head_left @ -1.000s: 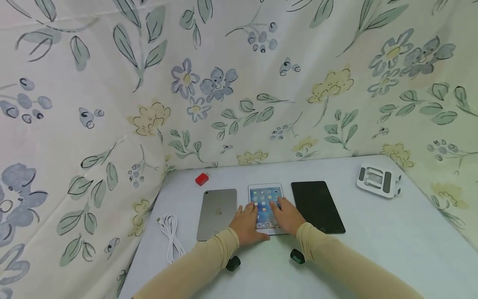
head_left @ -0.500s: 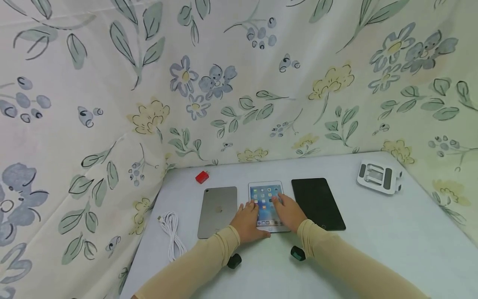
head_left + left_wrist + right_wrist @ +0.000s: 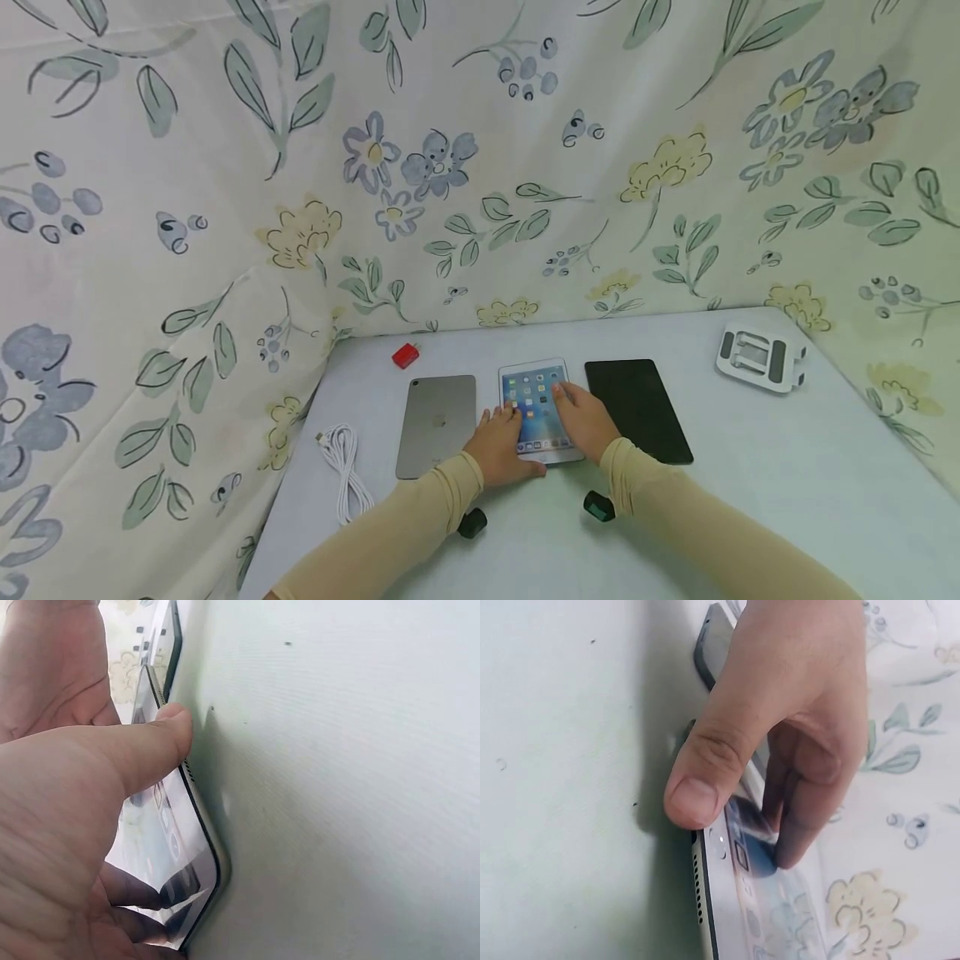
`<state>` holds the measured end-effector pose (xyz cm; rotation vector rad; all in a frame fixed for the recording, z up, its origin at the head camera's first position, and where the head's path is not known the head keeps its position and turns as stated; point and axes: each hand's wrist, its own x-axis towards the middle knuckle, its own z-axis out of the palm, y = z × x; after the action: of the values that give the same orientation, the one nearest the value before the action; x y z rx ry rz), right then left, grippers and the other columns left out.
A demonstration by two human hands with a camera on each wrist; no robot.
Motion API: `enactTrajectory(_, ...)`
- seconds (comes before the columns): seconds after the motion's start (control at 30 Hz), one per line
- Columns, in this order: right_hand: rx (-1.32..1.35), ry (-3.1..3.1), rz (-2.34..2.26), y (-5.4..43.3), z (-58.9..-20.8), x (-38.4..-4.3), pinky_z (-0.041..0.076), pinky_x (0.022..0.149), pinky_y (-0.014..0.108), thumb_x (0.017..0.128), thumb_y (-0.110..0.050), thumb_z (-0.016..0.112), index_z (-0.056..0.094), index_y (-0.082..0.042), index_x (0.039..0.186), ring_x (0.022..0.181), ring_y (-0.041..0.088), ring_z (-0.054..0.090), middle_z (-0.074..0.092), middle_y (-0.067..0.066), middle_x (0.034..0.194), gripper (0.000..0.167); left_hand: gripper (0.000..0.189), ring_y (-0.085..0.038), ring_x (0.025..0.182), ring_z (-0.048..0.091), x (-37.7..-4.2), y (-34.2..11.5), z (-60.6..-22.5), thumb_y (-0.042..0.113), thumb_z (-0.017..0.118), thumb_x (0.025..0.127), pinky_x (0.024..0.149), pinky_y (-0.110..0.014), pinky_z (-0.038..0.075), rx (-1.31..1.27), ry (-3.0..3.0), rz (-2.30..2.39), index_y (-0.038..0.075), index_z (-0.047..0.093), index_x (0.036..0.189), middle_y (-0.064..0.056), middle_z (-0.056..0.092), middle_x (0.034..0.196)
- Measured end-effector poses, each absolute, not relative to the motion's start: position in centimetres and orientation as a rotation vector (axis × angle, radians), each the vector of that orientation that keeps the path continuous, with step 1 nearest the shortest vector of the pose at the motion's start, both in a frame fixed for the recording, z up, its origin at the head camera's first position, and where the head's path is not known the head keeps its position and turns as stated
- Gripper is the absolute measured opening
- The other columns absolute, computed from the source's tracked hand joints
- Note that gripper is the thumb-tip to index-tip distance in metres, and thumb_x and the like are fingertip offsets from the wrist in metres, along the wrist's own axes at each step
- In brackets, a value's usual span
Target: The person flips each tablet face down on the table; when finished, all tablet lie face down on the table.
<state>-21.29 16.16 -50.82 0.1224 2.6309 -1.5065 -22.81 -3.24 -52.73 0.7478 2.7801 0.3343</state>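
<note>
A white tablet with a lit screen of app icons is between both hands, its right side slightly raised in the head view. My left hand lies along its left side, straight fingers on the screen border. The left thumb reaches across the bottom edge near the home button. My right hand holds the right edge with the thumb on the screen; its other fingers are hidden behind the edge. The right wrist view faces the left hand across the tablet, where speaker holes show.
Left of the hands lies a grey tablet, back up, with a coiled white cable and red charger plug. A black tablet lies right, a white folded stand farther back. Floral cloth hangs behind the table.
My right hand has shifted from lying over the screen to the tablet's right edge, thumb farther up. That side of the tablet has risen slightly. My left hand has stayed almost still.
</note>
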Motion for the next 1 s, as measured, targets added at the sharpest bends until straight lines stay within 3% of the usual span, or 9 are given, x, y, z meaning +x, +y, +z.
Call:
enactTrajectory(0.3, 0.124, 2.627, -1.583, 16.2, -49.3, -20.7, 0.029, 0.121, 0.063, 0.116, -0.051, 0.033, 0.041, 0.004, 0.161, 0.149, 0.045, 0.042, 0.049, 0.025, 0.159, 0.072, 0.111, -0.037, 0.152, 0.040, -23.2, -2.9, -52.3, 0.075, 0.076, 0.085, 0.126, -0.054, 0.023, 0.710, 2.758, 0.425, -0.002, 0.046, 0.159, -0.026, 0.040, 0.164)
enactTrajectory(0.6, 0.110, 2.627, -1.632, 15.8, -48.4, -20.3, 0.042, 0.113, 0.065, 0.116, -0.052, 0.033, 0.042, 0.003, 0.161, 0.135, 0.043, 0.058, 0.064, 0.024, 0.142, 0.071, 0.111, -0.037, 0.150, 0.044, -23.7, -2.0, -52.1, 0.088, 0.051, 0.089, 0.125, -0.058, 0.025, 0.553, 2.730, 0.627, -0.001, 0.052, 0.156, -0.021, 0.048, 0.161)
enactTrajectory(0.7, 0.093, 2.634, -1.635, 15.8, -48.1, -20.3, 0.042, 0.113, 0.064, 0.116, -0.053, 0.032, 0.042, 0.003, 0.161, 0.135, 0.042, 0.058, 0.063, 0.024, 0.143, 0.073, 0.109, -0.039, 0.143, 0.052, -23.6, -1.4, -51.6, 0.087, 0.047, 0.092, 0.120, -0.061, 0.035, 0.453, 2.712, 0.754, -0.003, 0.055, 0.153, -0.023, 0.051, 0.158)
enactTrajectory(0.77, 0.081, 2.646, -1.637, 15.8, -47.9, -20.4, 0.038, 0.116, 0.063, 0.116, -0.053, 0.032, 0.043, 0.004, 0.160, 0.139, 0.042, 0.055, 0.060, 0.025, 0.147, 0.073, 0.105, -0.039, 0.125, 0.066, -23.4, -0.9, -51.2, 0.086, 0.047, 0.092, 0.105, -0.059, 0.051, 0.372, 2.672, 0.880, -0.004, 0.063, 0.143, -0.024, 0.064, 0.143)
enactTrajectory(0.83, 0.068, 2.654, -1.641, 15.8, -47.7, -20.4, 0.036, 0.119, 0.061, 0.116, -0.053, 0.032, 0.043, 0.005, 0.160, 0.143, 0.041, 0.050, 0.056, 0.025, 0.152, 0.073, 0.097, -0.035, 0.100, 0.072, -23.2, -0.5, -50.6, 0.086, 0.048, 0.093, 0.083, -0.053, 0.058, 0.304, 2.623, 1.001, -0.002, 0.072, 0.126, -0.020, 0.073, 0.118)
enactTrajectory(0.93, 0.056, 2.658, -1.652, 15.8, -47.4, -20.4, 0.033, 0.121, 0.058, 0.116, -0.054, 0.031, 0.044, 0.004, 0.160, 0.150, 0.039, 0.043, 0.050, 0.023, 0.159, 0.074, 0.084, -0.027, 0.076, 0.064, -23.0, 0.1, -50.0, 0.084, 0.048, 0.093, 0.063, -0.043, 0.052, 0.236, 2.570, 1.092, 0.005, 0.074, 0.103, -0.010, 0.067, 0.085)
enactTrajectory(1.0, 0.040, 2.655, -1.667, 15.7, -47.2, -20.4, 0.032, 0.122, 0.056, 0.116, -0.054, 0.031, 0.043, 0.004, 0.160, 0.151, 0.038, 0.040, 0.047, 0.022, 0.161, 0.074, 0.081, -0.025, 0.078, 0.062, -23.0, 0.5, -49.6, 0.082, 0.047, 0.094, 0.066, -0.041, 0.050, 0.215, 2.567, 1.099, 0.007, 0.073, 0.100, -0.007, 0.065, 0.083)
